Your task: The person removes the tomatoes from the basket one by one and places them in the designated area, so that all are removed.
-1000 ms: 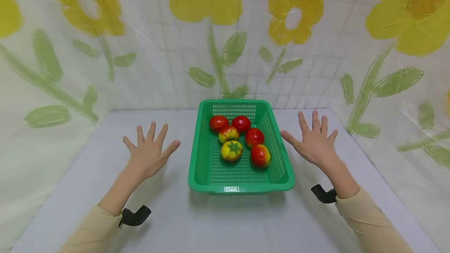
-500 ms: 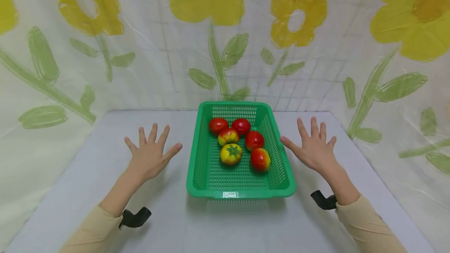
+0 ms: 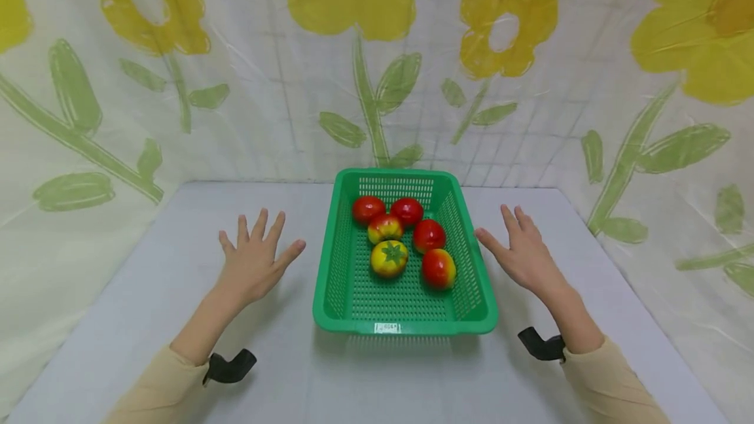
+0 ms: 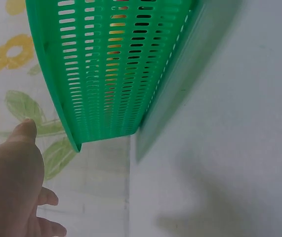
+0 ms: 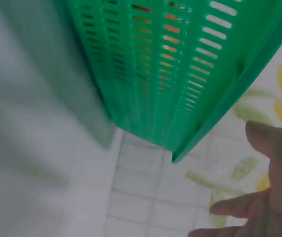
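A green plastic basket (image 3: 436,328) with perforated walls stands mid-table in the head view. Inside lie several shiny, round, tomato-like fruits: red ones (image 3: 429,236), red-and-yellow ones (image 3: 385,229) and a yellow one (image 3: 389,259) topped by a green star-shaped mark. Left of the basket hovers my left hand (image 3: 252,268), fingers spread, holding nothing. On the other side is my right hand (image 3: 526,259), also holding nothing, its thumb close to the basket's right rim. Both wrist views show the basket's outer wall (image 4: 106,74), with a gap between it and my left thumb (image 4: 24,132).
The basket rests on a white tabletop (image 3: 377,385). Behind and beside it hangs a white sheet (image 3: 247,123) painted with yellow flowers. Dark curved wrist pieces (image 3: 232,366) stick out inward from both sleeves (image 3: 607,378).
My right hand's fingers have drawn closer together and the hand has turned slightly. My left hand has shifted a little, fingers still spread. The basket and fruits stay in place; the head view shifts slightly.
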{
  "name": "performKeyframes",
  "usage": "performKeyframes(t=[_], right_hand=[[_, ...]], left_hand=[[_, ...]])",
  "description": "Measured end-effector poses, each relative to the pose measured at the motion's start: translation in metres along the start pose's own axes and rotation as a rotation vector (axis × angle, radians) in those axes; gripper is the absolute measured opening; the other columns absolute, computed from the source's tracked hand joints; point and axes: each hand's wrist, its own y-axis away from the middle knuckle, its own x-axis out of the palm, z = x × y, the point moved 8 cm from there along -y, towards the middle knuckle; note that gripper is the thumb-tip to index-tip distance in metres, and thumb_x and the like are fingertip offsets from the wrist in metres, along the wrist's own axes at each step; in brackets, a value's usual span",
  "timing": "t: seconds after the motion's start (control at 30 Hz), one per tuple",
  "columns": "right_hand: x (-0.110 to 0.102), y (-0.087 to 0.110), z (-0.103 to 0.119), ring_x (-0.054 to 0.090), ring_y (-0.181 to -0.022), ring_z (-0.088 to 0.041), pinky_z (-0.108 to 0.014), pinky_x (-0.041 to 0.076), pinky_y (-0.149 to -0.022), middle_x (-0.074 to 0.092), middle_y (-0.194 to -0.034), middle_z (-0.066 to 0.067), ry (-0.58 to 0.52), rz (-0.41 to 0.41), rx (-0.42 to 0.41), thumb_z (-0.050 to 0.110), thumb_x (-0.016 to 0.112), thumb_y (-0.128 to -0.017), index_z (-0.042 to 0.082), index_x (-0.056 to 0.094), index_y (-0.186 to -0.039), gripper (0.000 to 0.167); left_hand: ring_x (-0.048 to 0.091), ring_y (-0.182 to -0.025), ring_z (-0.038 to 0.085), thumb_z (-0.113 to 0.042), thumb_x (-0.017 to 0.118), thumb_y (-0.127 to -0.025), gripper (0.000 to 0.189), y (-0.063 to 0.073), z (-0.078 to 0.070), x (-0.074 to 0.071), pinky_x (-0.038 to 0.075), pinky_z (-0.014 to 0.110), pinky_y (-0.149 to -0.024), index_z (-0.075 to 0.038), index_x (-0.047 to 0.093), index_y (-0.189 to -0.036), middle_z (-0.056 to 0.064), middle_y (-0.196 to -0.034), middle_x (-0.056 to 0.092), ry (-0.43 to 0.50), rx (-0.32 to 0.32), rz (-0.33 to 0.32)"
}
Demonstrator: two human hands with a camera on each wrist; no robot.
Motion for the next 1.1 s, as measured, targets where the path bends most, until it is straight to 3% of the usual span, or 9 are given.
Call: performKeyframes(t=[0.17, 0.4, 0.53, 0.7, 0.9, 1.1], right_hand=[[0.0, 0.007, 0.0, 0.041, -0.13, -0.045, -0.062, 0.041, -0.097, 0.04, -0.146, -0.027, -0.2, -0.063, -0.005, 0.053, 0.05, -0.099, -0.002, 0.032, -0.15, 0.078], [0.006, 0.017, -0.007, 0.059, -0.109, -0.03, -0.038, 0.055, -0.083, 0.06, -0.127, -0.016, -0.436, -0.168, 0.021, 0.041, 0.059, -0.098, 0.002, 0.052, -0.139, 0.057], [0.015, 0.023, -0.013, 0.06, -0.105, -0.031, -0.03, 0.057, -0.077, 0.061, -0.123, -0.018, -0.542, -0.161, 0.08, 0.038, 0.061, -0.098, 0.0, 0.053, -0.137, 0.055], [0.027, 0.031, -0.017, 0.063, -0.099, -0.026, -0.036, 0.057, -0.079, 0.063, -0.12, -0.018, -0.652, -0.125, 0.145, 0.033, 0.063, -0.098, -0.001, 0.056, -0.134, 0.05], [0.035, 0.037, -0.018, 0.065, -0.094, -0.017, -0.032, 0.056, -0.081, 0.066, -0.116, -0.015, -0.798, -0.079, 0.153, 0.032, 0.065, -0.096, -0.002, 0.059, -0.132, 0.05], [0.042, 0.043, -0.015, 0.061, -0.092, -0.016, -0.026, 0.054, -0.08, 0.065, -0.111, -0.012, -0.827, -0.029, 0.156, 0.032, 0.07, -0.093, 0.002, 0.057, -0.136, 0.054]], left_hand=[[0.008, -0.139, 0.057, -0.059, 0.038, -0.101, 0.079, 0.004, -0.001, 0.004, 0.0, 0.078, -0.102, 0.0, 0.03, -0.152, 0.029, -0.155, 0.021, 0.102, 0.022, -0.06], [0.014, -0.14, 0.053, -0.052, 0.043, -0.102, 0.073, 0.009, -0.012, 0.004, 0.005, 0.075, -0.104, 0.002, 0.034, -0.15, 0.028, -0.154, 0.026, 0.158, 0.081, -0.13], [0.018, -0.14, 0.052, -0.049, 0.046, -0.102, 0.07, 0.01, -0.021, 0.001, 0.011, 0.073, -0.105, 0.002, 0.037, -0.149, 0.026, -0.154, 0.028, 0.194, 0.116, -0.159], [0.022, -0.139, 0.05, -0.045, 0.049, -0.102, 0.067, 0.008, -0.036, -0.005, 0.017, 0.067, -0.108, 0.002, 0.038, -0.149, 0.024, -0.154, 0.029, 0.234, 0.173, -0.176], [0.024, -0.14, 0.043, -0.044, 0.05, -0.102, 0.065, 0.006, -0.054, -0.011, 0.023, 0.063, -0.109, -0.002, 0.038, -0.15, 0.019, -0.155, 0.03, 0.277, 0.208, -0.192], [0.027, -0.141, 0.033, -0.042, 0.054, -0.101, 0.064, 0.006, -0.079, -0.016, 0.029, 0.058, -0.109, -0.005, 0.038, -0.151, 0.013, -0.155, 0.031, 0.332, 0.27, -0.193]])
